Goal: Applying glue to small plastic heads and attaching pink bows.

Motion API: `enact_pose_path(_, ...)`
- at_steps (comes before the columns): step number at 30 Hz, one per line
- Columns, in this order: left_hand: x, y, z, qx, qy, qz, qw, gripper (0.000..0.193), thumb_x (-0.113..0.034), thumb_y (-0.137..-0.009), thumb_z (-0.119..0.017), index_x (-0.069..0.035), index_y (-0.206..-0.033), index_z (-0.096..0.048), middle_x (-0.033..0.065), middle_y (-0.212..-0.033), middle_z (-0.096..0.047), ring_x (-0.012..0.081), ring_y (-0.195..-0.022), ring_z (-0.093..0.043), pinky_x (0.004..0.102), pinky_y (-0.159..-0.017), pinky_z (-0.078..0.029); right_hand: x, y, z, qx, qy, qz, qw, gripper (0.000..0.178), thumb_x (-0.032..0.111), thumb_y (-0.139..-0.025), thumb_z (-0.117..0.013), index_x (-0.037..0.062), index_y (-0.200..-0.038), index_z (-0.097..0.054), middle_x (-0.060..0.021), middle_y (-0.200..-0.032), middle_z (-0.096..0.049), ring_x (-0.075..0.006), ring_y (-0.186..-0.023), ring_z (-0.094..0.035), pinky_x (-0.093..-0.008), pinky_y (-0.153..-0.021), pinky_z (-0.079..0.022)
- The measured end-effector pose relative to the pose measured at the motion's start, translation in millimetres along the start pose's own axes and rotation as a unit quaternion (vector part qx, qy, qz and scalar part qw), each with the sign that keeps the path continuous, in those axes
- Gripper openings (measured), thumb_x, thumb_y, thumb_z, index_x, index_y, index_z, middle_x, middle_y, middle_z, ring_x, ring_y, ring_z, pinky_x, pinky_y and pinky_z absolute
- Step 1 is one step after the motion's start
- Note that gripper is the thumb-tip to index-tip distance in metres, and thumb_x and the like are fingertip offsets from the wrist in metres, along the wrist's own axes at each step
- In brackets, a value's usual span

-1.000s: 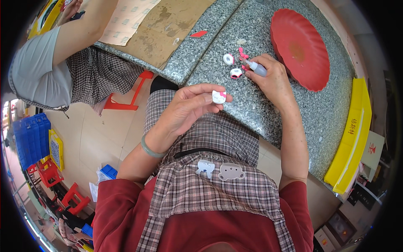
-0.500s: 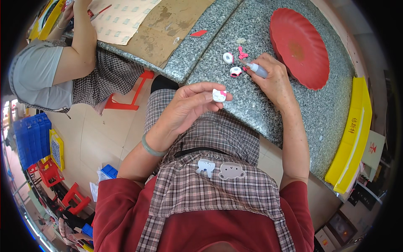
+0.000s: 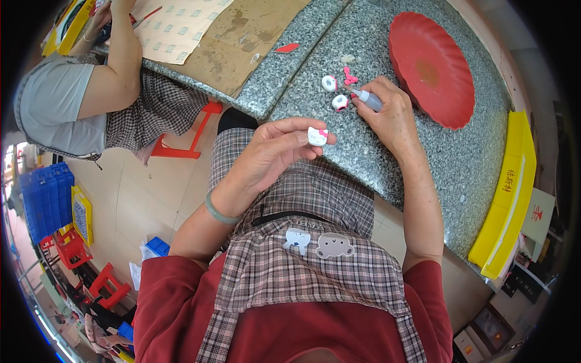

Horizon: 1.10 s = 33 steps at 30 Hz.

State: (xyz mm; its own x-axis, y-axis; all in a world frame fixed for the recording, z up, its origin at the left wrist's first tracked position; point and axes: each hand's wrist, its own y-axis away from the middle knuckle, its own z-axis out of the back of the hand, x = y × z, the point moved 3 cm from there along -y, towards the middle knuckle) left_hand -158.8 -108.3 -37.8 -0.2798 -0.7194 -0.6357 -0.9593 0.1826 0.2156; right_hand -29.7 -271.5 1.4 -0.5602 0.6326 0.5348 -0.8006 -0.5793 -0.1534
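Observation:
Between the thumb and fingers of my left hand (image 3: pixel 275 148) is a small white cat-head piece (image 3: pixel 316 137) with a pink bow, held just off the table's near edge. My right hand (image 3: pixel 390 115) grips a small translucent squeeze bottle (image 3: pixel 370 100) with a thin tip pointing to the upper left. That tip is close to several small pink pieces (image 3: pixel 349 76) on the granite table (image 3: pixel 375 157). Left of it lie a white rounded piece with a pink edge (image 3: pixel 328 83) and a second white piece (image 3: pixel 340 103), apart from each other. A pale lump (image 3: pixel 347 58) lies farther back.
A red scalloped bowl (image 3: pixel 431 71) stands at the right, beyond my right hand. Along the table's right side runs a yellow tray (image 3: pixel 505 193). A red flat scrap (image 3: pixel 287 48) and brown cardboard (image 3: pixel 239 45) lie far left, where a co-worker (image 3: pixel 66 103) sits.
The lower white piece has tipped, so its dark opening faces differently. My right hand with the bottle has shifted very slightly left; my left hand has barely moved.

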Motion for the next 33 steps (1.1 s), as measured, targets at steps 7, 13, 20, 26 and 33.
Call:
enact_pose_path(7, 0.8, -0.3, 1.2, 0.003, 0.0, -0.005, 1.0, 0.026, -0.009, -0.088, -0.054, 0.003, -0.111, -0.058, 0.0203, -0.105, -0.062, 0.0141, -0.084, -0.062, 0.0254, -0.078, -0.051, -5.1, 5.8, 7.4, 0.026, -0.043, -0.018, 0.999, 0.016, 0.007, -0.073, -0.068, -0.0006, -0.086, -0.062, -0.0094, -0.081, -0.057, -0.0265, -0.073, -0.058, -0.0353, -0.067, -0.045)
enact_pose_path(13, 1.9, -2.0, 1.1, 0.004, 0.003, -0.004, 1.0, 0.026, -0.008, -0.088, -0.053, 0.004, -0.111, -0.057, 0.0208, -0.105, -0.062, 0.0144, -0.083, -0.062, 0.0253, -0.077, -0.051, -7.3, 4.3, 6.0, 0.041, -0.036, -0.034, 0.998, 0.016, 0.004, -0.073, -0.067, -0.001, -0.087, -0.062, -0.0087, -0.081, -0.057, -0.0248, -0.075, -0.059, -0.0336, -0.068, -0.045)
enact_pose_path(20, 1.9, -3.1, 2.3, 0.003, 0.0, 0.001, 1.0, 0.027, -0.008, -0.088, -0.053, 0.004, -0.112, -0.057, 0.0211, -0.105, -0.062, 0.0149, -0.083, -0.063, 0.0252, -0.076, -0.052, -7.2, 8.8, 3.4, -0.013, -0.025, 0.059, 0.998, 0.015, 0.007, -0.071, -0.068, 0.0017, -0.085, -0.063, -0.0084, -0.082, -0.057, -0.0283, -0.075, -0.059, -0.0364, -0.065, -0.046)
enact_pose_path(26, 1.7, -1.3, 2.8, -0.002, 0.003, 0.006, 1.0, 0.027, -0.009, -0.088, -0.053, 0.003, -0.112, -0.057, 0.0211, -0.105, -0.062, 0.0156, -0.085, -0.063, 0.0258, -0.077, -0.052, -8.3, 14.5, 16.4, 0.055, -0.017, 0.017, 0.998, 0.016, 0.005, -0.072, -0.067, -0.0003, -0.086, -0.061, -0.0093, -0.082, -0.057, -0.026, -0.077, -0.059, -0.0343, -0.068, -0.045)
enact_pose_path(33, 2.2, -1.4, 0.8, -0.008, -0.004, 0.002, 1.0, 0.028, -0.007, -0.089, -0.05, 0.005, -0.114, -0.055, 0.0223, -0.105, -0.061, 0.0148, -0.083, -0.062, 0.0254, -0.077, -0.052, -7.3, 22.0, 17.2, 0.057, -0.044, -0.017, 0.997, 0.015, 0.009, -0.071, -0.069, 0.0012, -0.082, -0.062, -0.0088, -0.082, -0.057, -0.0278, -0.073, -0.058, -0.0377, -0.067, -0.045)
